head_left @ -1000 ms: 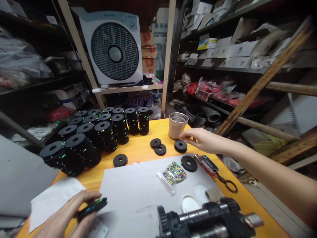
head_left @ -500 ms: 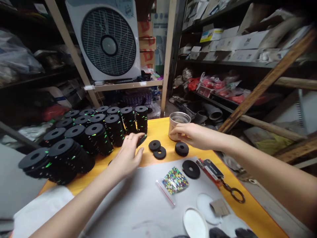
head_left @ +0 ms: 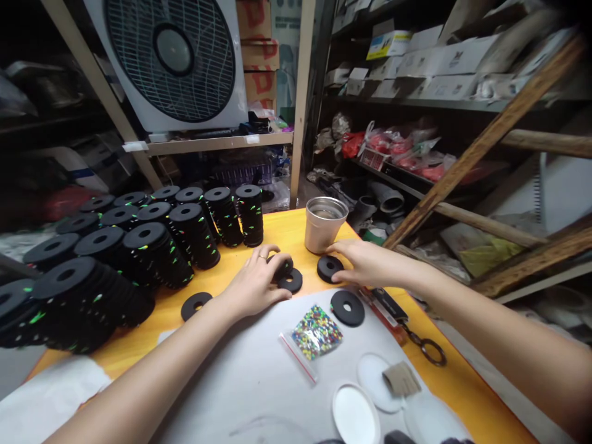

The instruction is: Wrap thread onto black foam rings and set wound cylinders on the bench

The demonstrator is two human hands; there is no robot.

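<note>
My left hand [head_left: 256, 282] reaches over the orange table [head_left: 287, 231], its fingers curled over a small black ring disc [head_left: 285, 267] that sits against another disc [head_left: 292, 281]. My right hand [head_left: 365, 264] lies flat with fingers stretched out, fingertips touching a short stack of black discs [head_left: 329, 268] beside a metal cup [head_left: 324, 225]. A single disc [head_left: 346, 307] and a bag of coloured beads [head_left: 317, 331] lie on the grey sheet [head_left: 250, 382] in front of me.
Many tall stacks of larger black discs with coloured flecks [head_left: 139, 246] fill the table's left side; one loose disc [head_left: 195, 305] lies near them. A red-and-black key fob with ring [head_left: 393, 311] and white lids [head_left: 356, 414] are at the right. A box fan [head_left: 171, 55] stands behind.
My left hand came up from the near left edge carrying black discs and now rests on the small discs mid-table. My right hand stayed by the cup. The view tipped away from the black tool.
</note>
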